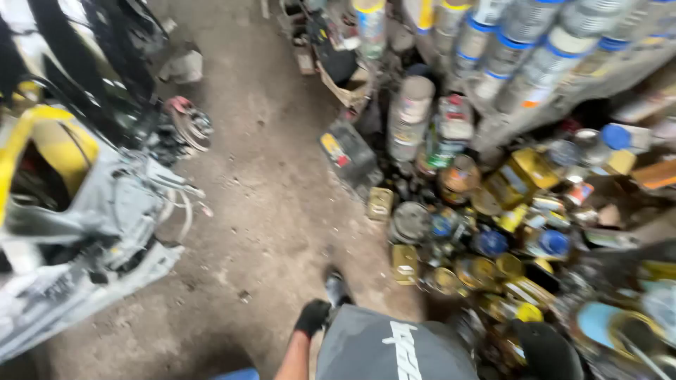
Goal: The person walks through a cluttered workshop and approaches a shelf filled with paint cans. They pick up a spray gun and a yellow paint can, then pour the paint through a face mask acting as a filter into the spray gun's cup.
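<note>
My left hand [312, 317] wears a black glove and hangs low beside my grey-clad leg [391, 348]. Its fingers look curled and nothing shows in them. My dark shoe [336, 287] stands on the concrete floor just above it. At the lower right, my black-gloved right hand [548, 350] is close to a heap of paint tins [493, 267]. It is blurred, and its grip is hidden.
A stripped vehicle body [77, 211] in grey and yellow, with a brake disc [190, 123], fills the left. Tall spray cans and tins [412, 116] crowd the right, under a shelf of cans [535, 49]. Bare concrete floor [253, 183] runs between them.
</note>
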